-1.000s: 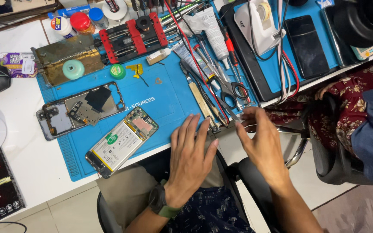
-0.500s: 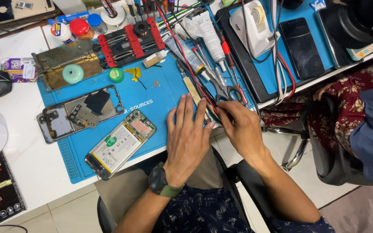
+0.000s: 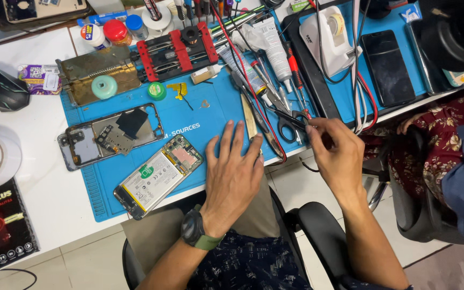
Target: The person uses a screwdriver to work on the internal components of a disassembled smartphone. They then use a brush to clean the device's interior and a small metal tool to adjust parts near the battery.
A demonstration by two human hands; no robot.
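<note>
1. The left hand (image 3: 236, 174) lies flat and open on the blue mat (image 3: 210, 115) at the desk's front edge, holding nothing.
2. The right hand (image 3: 336, 156) has its fingers (image 3: 313, 131) pinched at the handles of the black scissors (image 3: 285, 121), near the front edge among the tools.
3. Lift the scissors clear of the red wire (image 3: 253, 91) crossing beside them.
4. Keep the opened phone (image 3: 159, 174), left of the flat hand, undisturbed.
</note>
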